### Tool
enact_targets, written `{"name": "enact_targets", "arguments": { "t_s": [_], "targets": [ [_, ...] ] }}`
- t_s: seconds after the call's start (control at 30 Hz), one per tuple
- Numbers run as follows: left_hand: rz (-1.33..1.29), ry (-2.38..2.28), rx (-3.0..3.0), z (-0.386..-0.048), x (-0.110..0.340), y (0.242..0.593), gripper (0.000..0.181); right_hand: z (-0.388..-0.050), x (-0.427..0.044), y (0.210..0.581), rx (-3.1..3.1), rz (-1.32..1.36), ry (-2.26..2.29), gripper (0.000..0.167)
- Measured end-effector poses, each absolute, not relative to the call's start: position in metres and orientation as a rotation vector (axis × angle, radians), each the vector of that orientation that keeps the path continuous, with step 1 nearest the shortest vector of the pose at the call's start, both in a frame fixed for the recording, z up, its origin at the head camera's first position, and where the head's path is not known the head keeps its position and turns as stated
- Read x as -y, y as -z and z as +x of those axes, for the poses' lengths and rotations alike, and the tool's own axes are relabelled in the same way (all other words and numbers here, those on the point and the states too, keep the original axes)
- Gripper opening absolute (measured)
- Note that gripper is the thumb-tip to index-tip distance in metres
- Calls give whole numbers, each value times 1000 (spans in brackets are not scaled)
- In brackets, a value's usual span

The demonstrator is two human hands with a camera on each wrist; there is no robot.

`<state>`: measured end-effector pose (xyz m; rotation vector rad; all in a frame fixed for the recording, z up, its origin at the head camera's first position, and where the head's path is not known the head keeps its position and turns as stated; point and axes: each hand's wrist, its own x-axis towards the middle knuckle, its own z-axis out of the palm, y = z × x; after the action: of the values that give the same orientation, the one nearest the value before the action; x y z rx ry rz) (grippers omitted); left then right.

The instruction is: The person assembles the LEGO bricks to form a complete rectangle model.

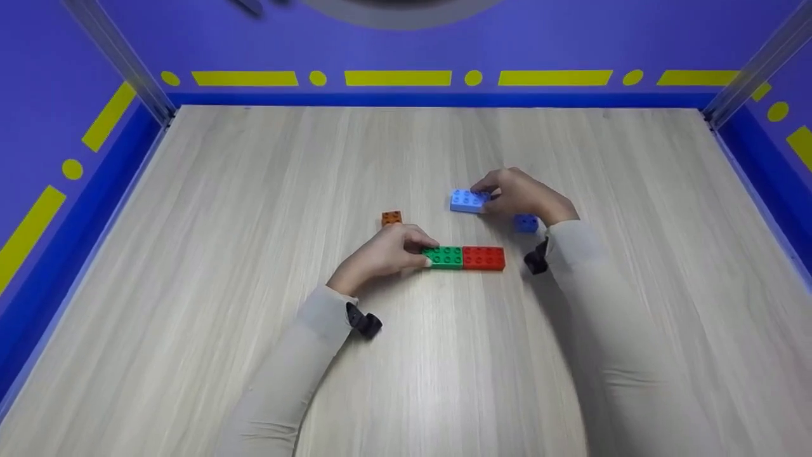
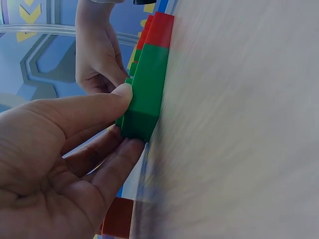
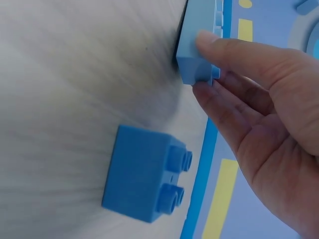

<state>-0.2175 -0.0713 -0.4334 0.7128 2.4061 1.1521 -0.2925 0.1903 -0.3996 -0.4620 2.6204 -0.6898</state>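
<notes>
- Purple walls (image 1: 406,47) with yellow bars (image 1: 398,78) stand around a pale table (image 1: 444,368) whose streaky, wood-like grain runs away from the person; every place below is told from the green block.
- Green block (image 1: 448,258): its long axis runs left to right, and the red block (image 1: 484,258) touches its right end, making one straight row. Whether anything fastens them, I can't tell.
- Light blue block (image 1: 464,202): it lies beyond the green block and a little to its right, apart from it, with its long axis roughly parallel to the row.
- Right hand (image 1: 525,193): thumb and fingers are pinched on the light blue block's right end, so this is the nearer hand to it. I can't tell if the block bears fully on the table.
- Left hand (image 1: 387,252): thumb and fingers pinch the green block's left end.
- Orange block (image 1: 391,217): squarish and short, just beyond the left hand, to the far left of the green block.
- Dark blue block (image 1: 526,223): small and squarish, beyond the green block and well to its right, near the right hand's wrist.
- All five look like smooth, hard plastic, with crisp edges and round studs on top.
- Pale cloth sleeves (image 1: 276,381) crease along both arms.
</notes>
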Motion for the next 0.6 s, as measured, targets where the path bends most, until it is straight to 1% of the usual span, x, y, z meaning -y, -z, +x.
{"name": "enact_targets", "arguments": {
  "t_s": [0.27, 0.6],
  "targets": [
    [673, -1132, -2413, -217, 70, 432, 31, -289, -199, 400, -2615, -553, 693, 40],
    [603, -1104, -2438, -216, 68, 429, 29, -280, -201, 396, -2584, -591, 702, 41]
  ]
}}
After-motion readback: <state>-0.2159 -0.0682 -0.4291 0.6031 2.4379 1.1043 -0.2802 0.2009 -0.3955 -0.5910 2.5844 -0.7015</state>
